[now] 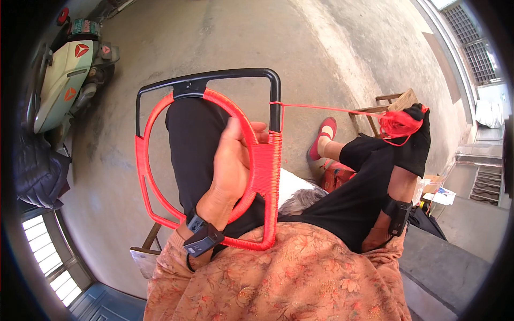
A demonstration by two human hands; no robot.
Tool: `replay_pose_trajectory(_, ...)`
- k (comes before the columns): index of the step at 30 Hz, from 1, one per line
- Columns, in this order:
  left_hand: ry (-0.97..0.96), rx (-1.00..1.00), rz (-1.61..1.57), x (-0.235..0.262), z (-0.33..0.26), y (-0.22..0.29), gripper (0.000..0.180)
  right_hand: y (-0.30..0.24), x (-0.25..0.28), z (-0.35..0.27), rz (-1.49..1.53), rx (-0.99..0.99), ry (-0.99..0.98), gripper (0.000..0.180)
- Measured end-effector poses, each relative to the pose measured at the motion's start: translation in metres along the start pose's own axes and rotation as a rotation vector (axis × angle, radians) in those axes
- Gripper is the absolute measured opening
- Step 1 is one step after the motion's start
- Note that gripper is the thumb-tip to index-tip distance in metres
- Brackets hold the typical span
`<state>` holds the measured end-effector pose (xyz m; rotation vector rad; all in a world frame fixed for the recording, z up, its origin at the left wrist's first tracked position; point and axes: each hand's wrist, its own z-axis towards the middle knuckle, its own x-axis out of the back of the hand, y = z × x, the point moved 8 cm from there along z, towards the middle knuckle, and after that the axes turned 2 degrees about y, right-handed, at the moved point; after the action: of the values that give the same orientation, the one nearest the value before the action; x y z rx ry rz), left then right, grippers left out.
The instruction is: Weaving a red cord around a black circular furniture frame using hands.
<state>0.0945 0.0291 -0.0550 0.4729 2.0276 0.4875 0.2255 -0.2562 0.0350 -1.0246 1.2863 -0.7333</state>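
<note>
Far left there's a pale green scooter (64,85) with red-orange emblems parked on the concrete floor (134,112), and a dark quilted cover (40,168) sits below it. Next over is the metal frame (274,176), held over the person's left thigh: a rounded outer shape with a ring inside, top bar bare black, most of the rest wrapped tight in red. The left hand (231,163) reaches into the ring and grips its right side, fingers curled behind it. From the bare black upright just above the wrapping, a red strand (332,107) runs pretty much taut to the right, passing above a red shoe (324,136) and across a wooden stool (399,102). It ends at a messy red cord bundle (399,124) clutched in the right hand (417,134), which has a black covering, so individual fingers are hard to make out.
</note>
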Motion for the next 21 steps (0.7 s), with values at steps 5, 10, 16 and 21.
replay_pose_trajectory(5, -0.018, -0.029, 0.247, -0.012, -0.002, 0.0, 0.018, 0.05, -0.026, 0.007, 0.029, -0.23, -0.074, 0.032)
replay_pose_trajectory(10, -0.019, 0.008, 0.278, -0.013, 0.001, 0.001, 0.018, 0.107, -0.104, -0.006, -0.188, -0.498, -0.271, 0.031)
replay_pose_trajectory(16, 0.024, -0.008, 0.255, -0.011, 0.001, 0.004, 0.019, 0.116, -0.104, -0.026, -0.803, -0.618, -0.48, 0.021)
replay_pose_trajectory(21, -0.004, 0.021, 0.184, -0.012, 0.004, 0.0, 0.019, 0.103, -0.105, -0.019, -0.419, -0.496, -0.322, 0.018)
